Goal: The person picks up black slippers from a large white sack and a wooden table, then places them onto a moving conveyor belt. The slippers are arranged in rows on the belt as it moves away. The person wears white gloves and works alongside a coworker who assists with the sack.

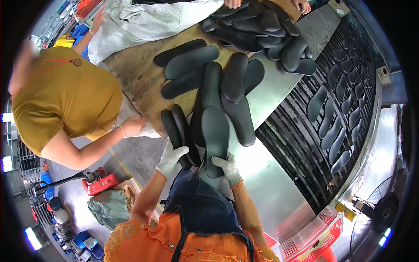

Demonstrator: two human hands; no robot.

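Note:
In my gloved right hand (228, 169) is the near end of a grey-black shoe sole (215, 131), my thumb lying on its upper face. My gloved left hand (173, 158) is closed on the near end of a pair of dark soles (171, 126) that stand on edge. Just beyond, a loose heap of black soles (238, 78) lies across the table, some overlapping. Several more soles (192, 61) lie side by side farther left on the wooden board (139, 87).
A slatted conveyor (288, 144) at the right carries rows of soles (334, 131). A white sack (148, 26) and a large sole pile (257, 26) occupy the far end, where another person's hands show. A co-worker (65, 96) stands left. A pink basket (314, 236) and a fan (384, 209) are near right.

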